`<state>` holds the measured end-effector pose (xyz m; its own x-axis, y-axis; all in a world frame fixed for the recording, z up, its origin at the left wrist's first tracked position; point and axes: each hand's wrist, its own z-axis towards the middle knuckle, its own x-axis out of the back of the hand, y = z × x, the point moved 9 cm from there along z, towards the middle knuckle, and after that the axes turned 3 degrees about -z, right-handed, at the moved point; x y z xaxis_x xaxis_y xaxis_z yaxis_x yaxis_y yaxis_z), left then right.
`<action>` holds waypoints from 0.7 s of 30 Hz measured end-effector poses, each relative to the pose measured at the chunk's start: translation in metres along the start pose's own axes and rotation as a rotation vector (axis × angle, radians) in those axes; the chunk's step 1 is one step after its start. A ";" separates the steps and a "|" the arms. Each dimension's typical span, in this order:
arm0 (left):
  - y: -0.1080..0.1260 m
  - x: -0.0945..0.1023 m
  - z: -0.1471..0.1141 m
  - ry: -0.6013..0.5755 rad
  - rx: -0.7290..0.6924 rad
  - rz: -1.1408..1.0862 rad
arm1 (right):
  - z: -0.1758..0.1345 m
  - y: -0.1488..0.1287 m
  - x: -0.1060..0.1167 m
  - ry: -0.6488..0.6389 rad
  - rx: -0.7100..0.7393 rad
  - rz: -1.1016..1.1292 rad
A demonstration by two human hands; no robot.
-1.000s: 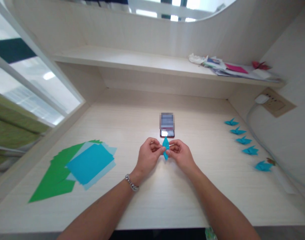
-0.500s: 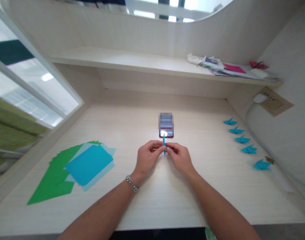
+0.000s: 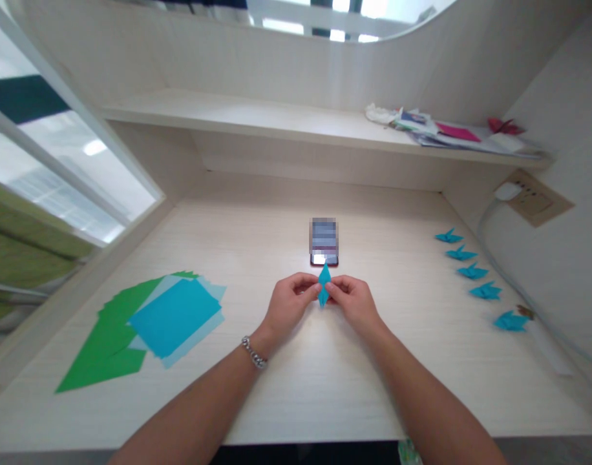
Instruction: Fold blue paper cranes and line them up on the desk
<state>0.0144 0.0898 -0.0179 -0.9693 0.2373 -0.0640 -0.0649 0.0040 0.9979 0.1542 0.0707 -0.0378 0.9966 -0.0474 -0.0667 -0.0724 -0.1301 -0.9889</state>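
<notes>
Between my two hands is a small piece of folded blue origami paper (image 3: 324,276), a narrow diamond pointed at top and bottom. My left hand (image 3: 292,300) pinches its left edge between thumb and fingers. On the opposite edge, my right hand (image 3: 355,302) grips it the same way, thumb on the near face. The paper is held upright over the desk, just in front of a phone (image 3: 324,242) lying face up. Fingertips behind the paper are hidden.
Blue sheets (image 3: 177,318) lie on fanned green sheets (image 3: 99,349) at the left. Several folded blue paper cranes (image 3: 472,271) line the right side, near a cable (image 3: 499,271) from a wall socket (image 3: 538,197). A shelf (image 3: 257,119) with papers (image 3: 455,132) spans the back.
The folded paper, seen nearly edge-on before, now shows a wider diamond face. My hands have moved slightly apart, both keeping their pinch.
</notes>
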 end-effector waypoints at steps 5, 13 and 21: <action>-0.005 -0.009 -0.001 -0.089 0.084 -0.098 | 0.000 -0.003 0.004 -0.010 -0.003 -0.042; -0.006 -0.008 0.000 -0.068 0.151 -0.173 | -0.004 -0.008 0.005 -0.009 -0.064 0.092; -0.003 -0.005 0.000 -0.046 0.118 -0.172 | -0.006 -0.007 0.002 -0.091 -0.091 0.169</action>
<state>0.0195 0.0881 -0.0207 -0.9341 0.2677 -0.2360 -0.1978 0.1618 0.9668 0.1563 0.0655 -0.0302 0.9691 0.0133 -0.2464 -0.2377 -0.2174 -0.9467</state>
